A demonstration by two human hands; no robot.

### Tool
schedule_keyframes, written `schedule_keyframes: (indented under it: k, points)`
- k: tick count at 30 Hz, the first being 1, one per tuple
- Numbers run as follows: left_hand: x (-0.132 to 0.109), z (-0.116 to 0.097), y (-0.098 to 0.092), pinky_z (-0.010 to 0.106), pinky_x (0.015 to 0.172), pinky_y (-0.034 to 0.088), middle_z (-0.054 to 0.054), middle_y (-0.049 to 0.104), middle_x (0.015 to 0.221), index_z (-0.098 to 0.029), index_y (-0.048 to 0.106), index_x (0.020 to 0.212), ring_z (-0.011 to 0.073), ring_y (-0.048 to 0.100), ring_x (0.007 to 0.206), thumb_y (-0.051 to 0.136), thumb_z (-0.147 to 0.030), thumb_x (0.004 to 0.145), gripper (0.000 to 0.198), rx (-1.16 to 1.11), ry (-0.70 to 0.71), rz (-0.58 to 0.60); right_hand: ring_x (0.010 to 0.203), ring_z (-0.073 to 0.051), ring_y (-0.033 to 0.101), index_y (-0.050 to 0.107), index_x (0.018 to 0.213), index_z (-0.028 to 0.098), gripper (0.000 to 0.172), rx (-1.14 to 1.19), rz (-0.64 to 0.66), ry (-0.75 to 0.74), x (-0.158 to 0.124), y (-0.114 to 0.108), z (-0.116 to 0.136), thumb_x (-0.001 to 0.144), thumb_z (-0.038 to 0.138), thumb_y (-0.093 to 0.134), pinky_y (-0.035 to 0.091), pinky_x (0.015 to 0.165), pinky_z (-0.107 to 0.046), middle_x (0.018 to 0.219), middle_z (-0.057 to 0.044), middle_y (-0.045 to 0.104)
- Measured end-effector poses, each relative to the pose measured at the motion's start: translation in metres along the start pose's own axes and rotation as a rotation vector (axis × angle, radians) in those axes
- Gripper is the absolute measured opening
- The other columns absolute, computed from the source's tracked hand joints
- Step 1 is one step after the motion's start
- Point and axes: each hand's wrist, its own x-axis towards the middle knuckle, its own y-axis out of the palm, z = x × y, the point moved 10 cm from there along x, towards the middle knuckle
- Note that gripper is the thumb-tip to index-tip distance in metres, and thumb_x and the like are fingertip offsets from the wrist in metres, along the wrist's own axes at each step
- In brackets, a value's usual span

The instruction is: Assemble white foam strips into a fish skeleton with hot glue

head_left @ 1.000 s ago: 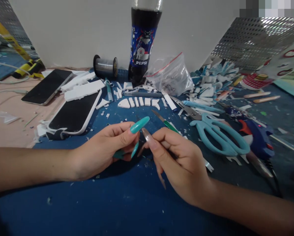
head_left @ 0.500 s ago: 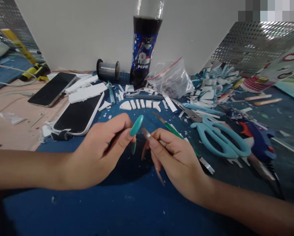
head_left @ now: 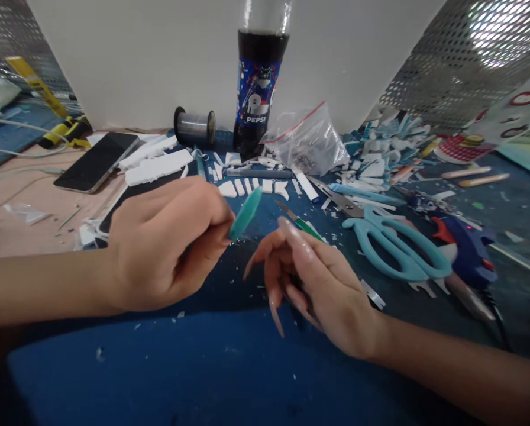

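My left hand (head_left: pixel 171 236) hovers left of centre with its fingers curled in. A long teal nail (head_left: pixel 246 214) sticks out at its thumb tip; whatever the fingers may pinch is hidden. To its right is my right hand (head_left: pixel 318 278), long-nailed, its fingers loosely bent and apart with nothing visible in them. Behind both hands, a row of white cut pieces (head_left: pixel 267 187) lies in a fish-bone shape on the blue mat (head_left: pixel 158 378). A craft knife (head_left: pixel 307 226) with a green handle lies just beyond my right hand, partly covered by it.
Light-blue scissors (head_left: pixel 398 248) and a blue glue gun (head_left: pixel 473 254) lie on the right. A Pepsi bottle (head_left: pixel 256 94), a wire spool (head_left: pixel 194 127) and a zip bag (head_left: pixel 312 142) stand behind. Scraps (head_left: pixel 380 148) are heaped back right; a phone (head_left: pixel 96 163) lies left.
My hands have drawn apart. The left has moved up and left, over the white-edged phone; the right hand's thumb and fingers have spread from their pinch.
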Motion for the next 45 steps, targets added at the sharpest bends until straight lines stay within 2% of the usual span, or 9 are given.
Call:
schedule_keyframes:
  k: [6,11,19,21,24,29,39,42,45]
  points:
    - [0.008,0.002,-0.009,0.022,0.056,0.034,-0.005,0.028,0.054,-0.022,0.034,0.062,0.0112,0.042,0.057,0.052,-0.01,0.081,0.029,0.031,0.037,0.011,0.03,-0.002,0.041,0.051,0.068,0.018,0.033,0.081,0.002,-0.002,0.001,0.001,-0.003,0.093,0.039,0.054,0.034,0.029,-0.011,0.045,0.008,0.05]
    - [0.001,-0.009,-0.001,0.024,0.058,0.033,-0.004,0.04,0.062,-0.022,0.043,0.07,0.0096,0.036,0.055,0.048,-0.009,0.082,0.019,0.021,0.133,-0.053,0.035,-0.002,0.042,0.055,0.072,0.017,0.034,0.105,-0.02,0.033,0.002,-0.001,-0.005,0.09,0.045,0.056,0.034,0.03,-0.01,0.053,0.005,0.056]
    - [-0.001,-0.001,0.005,0.028,0.055,0.026,-0.003,0.043,0.061,-0.022,0.045,0.065,0.0119,0.031,0.054,0.052,-0.02,0.084,0.02,-0.075,0.048,-0.088,0.028,-0.002,0.041,0.054,0.072,0.018,0.024,0.173,0.005,-0.011,0.004,0.001,-0.002,0.091,0.031,0.059,0.039,0.03,-0.01,0.045,0.01,0.048]
    - [0.006,0.012,0.01,0.029,0.055,0.024,-0.001,0.043,0.062,-0.022,0.046,0.068,0.0124,0.033,0.055,0.046,-0.023,0.088,0.02,0.035,-0.01,-0.05,0.028,-0.002,0.039,0.055,0.072,0.018,0.024,0.173,-0.049,-0.013,0.004,-0.004,-0.003,0.092,0.031,0.057,0.038,0.029,-0.009,0.042,0.01,0.046]
    - [0.014,0.041,0.035,0.029,0.053,0.02,0.001,0.043,0.062,-0.02,0.05,0.072,0.0144,0.036,0.057,0.041,-0.027,0.091,0.023,0.287,-0.089,0.147,0.028,-0.001,0.036,0.055,0.069,0.017,0.027,0.157,-0.097,0.006,0.005,-0.01,-0.004,0.094,0.028,0.054,0.033,0.028,-0.007,0.04,0.009,0.046]
    - [0.012,0.051,0.077,0.027,0.051,0.022,0.004,0.053,0.065,-0.016,0.057,0.08,0.018,0.048,0.062,0.04,-0.024,0.092,0.022,0.531,0.09,0.427,0.027,0.0,0.033,0.055,0.068,0.017,0.028,0.181,-0.1,0.022,0.005,-0.01,-0.005,0.095,0.027,0.052,0.03,0.026,-0.007,0.04,0.009,0.046]
    - [0.004,0.032,0.095,0.03,0.054,0.028,0.005,0.061,0.067,-0.016,0.058,0.082,0.0198,0.056,0.068,0.047,-0.008,0.084,0.014,0.693,0.4,0.43,0.026,0.0,0.035,0.055,0.066,0.018,0.03,0.186,-0.113,0.044,0.006,-0.01,-0.007,0.095,0.028,0.053,0.029,0.026,-0.006,0.039,0.009,0.045]
    - [0.006,0.033,0.094,0.03,0.054,0.028,0.005,0.061,0.067,-0.015,0.058,0.082,0.0199,0.055,0.068,0.045,-0.007,0.085,0.016,0.685,0.387,0.447,0.026,0.0,0.035,0.055,0.066,0.018,0.03,0.18,-0.117,0.04,0.005,-0.01,-0.006,0.094,0.029,0.053,0.028,0.025,-0.006,0.039,0.009,0.044]
    - [0.01,0.045,0.089,0.03,0.053,0.027,0.005,0.058,0.065,-0.015,0.057,0.082,0.018,0.051,0.06,0.044,-0.011,0.087,0.014,0.637,0.243,0.511,0.025,0.0,0.034,0.054,0.066,0.018,0.03,0.18,-0.111,0.029,0.005,-0.01,-0.007,0.094,0.03,0.054,0.028,0.025,-0.006,0.038,0.009,0.044]
